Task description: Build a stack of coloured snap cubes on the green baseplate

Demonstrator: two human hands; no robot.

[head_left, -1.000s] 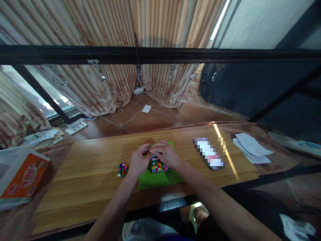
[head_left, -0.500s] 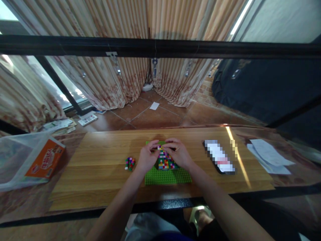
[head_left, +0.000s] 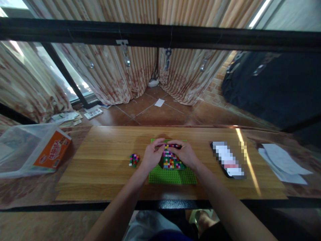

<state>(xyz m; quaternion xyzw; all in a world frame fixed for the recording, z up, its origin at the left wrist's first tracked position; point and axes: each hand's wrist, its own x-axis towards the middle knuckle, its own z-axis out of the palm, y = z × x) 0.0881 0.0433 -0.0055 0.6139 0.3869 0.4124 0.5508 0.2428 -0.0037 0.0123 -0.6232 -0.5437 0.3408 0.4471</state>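
A green studded baseplate [head_left: 173, 176] lies on the wooden board, and a patchwork of small multicoloured toy bricks [head_left: 172, 161] rests on it. My left hand [head_left: 152, 154] is closed at the far left corner of the patchwork, thumb and fingertips pressed to its edge. From the other side my right hand [head_left: 186, 154] curls over the far right part, fingers bent down against the bricks. Both sets of fingertips nearly meet at the far edge; any single brick between them is hidden. Left of the baseplate sits a small heap of loose toy bricks [head_left: 134, 160].
A phone [head_left: 227, 159] with a blurred screen lies right of the baseplate. Paper sheets [head_left: 284, 160] rest past the board's right end. A clear plastic bin [head_left: 25, 149] with an orange label stands at the left. A dark metal bar [head_left: 160, 34] crosses beyond the board.
The view has shifted, so the board appears slightly further right. My right fingers have spread along the far edge of the brick patchwork; my left hand stays at its corner.
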